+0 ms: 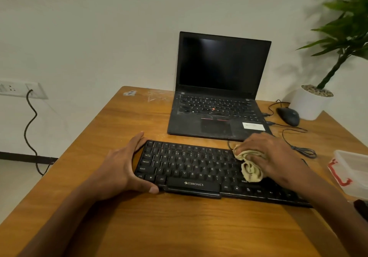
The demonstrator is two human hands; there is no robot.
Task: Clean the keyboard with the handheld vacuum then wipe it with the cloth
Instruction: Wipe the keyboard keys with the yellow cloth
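A black Zebronics keyboard (191, 169) lies across the wooden table (179, 223) in front of me. My left hand (123, 167) grips its left end, fingers on the far edge and thumb on the near edge. My right hand (272, 155) holds a bunched yellowish cloth (250, 166) and presses it on the keys of the keyboard's right part. The keyboard's right end is hidden under my right forearm. No handheld vacuum is in view.
An open black laptop (217, 105) with a dark screen stands just behind the keyboard. A wired mouse (288, 116) and a white potted plant (312, 101) sit at the back right. A clear plastic box (352, 169) with a red clip is at the right edge.
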